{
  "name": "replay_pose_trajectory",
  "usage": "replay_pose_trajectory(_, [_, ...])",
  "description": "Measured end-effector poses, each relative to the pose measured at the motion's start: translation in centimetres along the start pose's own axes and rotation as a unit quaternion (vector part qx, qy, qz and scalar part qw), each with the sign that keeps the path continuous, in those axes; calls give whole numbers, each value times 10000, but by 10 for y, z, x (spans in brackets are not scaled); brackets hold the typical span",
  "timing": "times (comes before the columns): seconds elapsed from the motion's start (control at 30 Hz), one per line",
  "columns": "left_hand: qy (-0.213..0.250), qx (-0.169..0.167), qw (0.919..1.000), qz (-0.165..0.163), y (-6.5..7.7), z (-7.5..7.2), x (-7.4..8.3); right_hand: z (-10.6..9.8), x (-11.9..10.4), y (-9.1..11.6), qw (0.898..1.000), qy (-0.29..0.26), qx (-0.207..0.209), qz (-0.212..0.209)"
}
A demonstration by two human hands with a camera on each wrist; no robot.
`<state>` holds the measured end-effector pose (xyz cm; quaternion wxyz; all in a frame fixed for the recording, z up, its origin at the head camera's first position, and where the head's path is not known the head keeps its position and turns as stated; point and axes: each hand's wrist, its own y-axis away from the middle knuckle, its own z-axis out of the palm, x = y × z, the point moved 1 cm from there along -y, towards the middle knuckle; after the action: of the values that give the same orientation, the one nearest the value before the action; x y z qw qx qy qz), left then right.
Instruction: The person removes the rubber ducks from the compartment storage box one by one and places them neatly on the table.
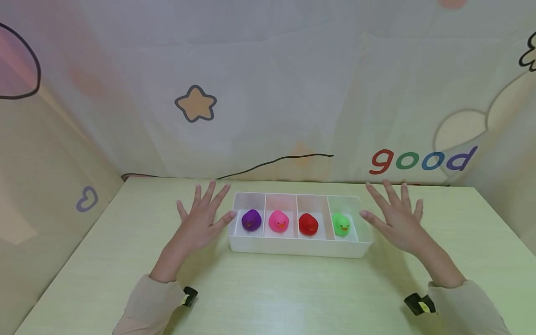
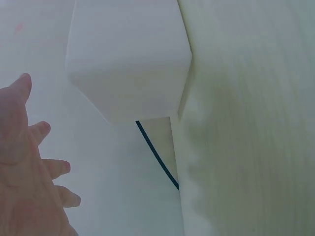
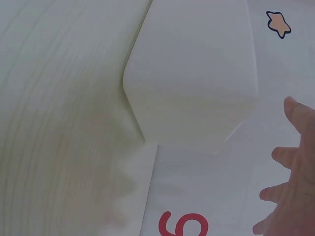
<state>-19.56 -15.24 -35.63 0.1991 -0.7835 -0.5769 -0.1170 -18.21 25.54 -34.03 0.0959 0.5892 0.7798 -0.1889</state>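
Observation:
A white divided box (image 1: 297, 247) stands on the table, split into several compartments in a row. From left to right they hold a purple toy duck (image 1: 251, 220), a pink toy duck (image 1: 278, 221), a red toy duck (image 1: 308, 224) and a green toy duck (image 1: 341, 224). My left hand (image 1: 202, 222), fingers spread, hovers at the box's left end, its thumb tip by the rim. Beyond the right end, my right hand (image 1: 398, 222) is spread the same way. Neither hand holds anything. Both wrist views show the box's outer walls (image 2: 128, 39) (image 3: 192, 54) beside the hands.
The pale wooden table (image 1: 268, 293) ends at the back against a printed cloth (image 1: 272, 93) with a star and the word "good". Cloth also hangs at the left and right sides. A small black strap piece (image 1: 190, 296) sits at the left cuff, another (image 1: 418, 304) at the right.

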Motion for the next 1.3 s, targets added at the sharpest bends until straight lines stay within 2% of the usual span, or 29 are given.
replay_pose_trajectory(0.2, [604, 27, 9981, 93, 0, 0, 2, 0, -7, -1, 9977, -662, -59, -121])
replay_pose_trajectory(0.33, [1012, 33, 9947, 201, 1, -1, 3, 0, -11, -1, 9926, -1190, -95, -238])
replay_pose_trajectory(0.57, [1725, 129, 9838, 472, 0, 1, 3, 3, -12, -2, 9812, -1895, -175, -325])
replay_pose_trajectory(0.8, [2153, 261, 9743, 609, 0, 4, 3, 5, -11, -2, 9697, -2408, -176, -367])
replay_pose_trajectory(1.0, [2654, 214, 9629, 436, -2, 6, 5, 7, -12, -2, 9538, -2981, -65, -365])
replay_pose_trajectory(1.17, [3139, 82, 9492, 200, -2, 8, 5, 9, -13, -2, 9474, -3186, 125, -274])
replay_pose_trajectory(1.3, [3339, 14, 9426, 90, -2, 9, 5, 12, -14, -1, 9422, -3340, 223, -137])
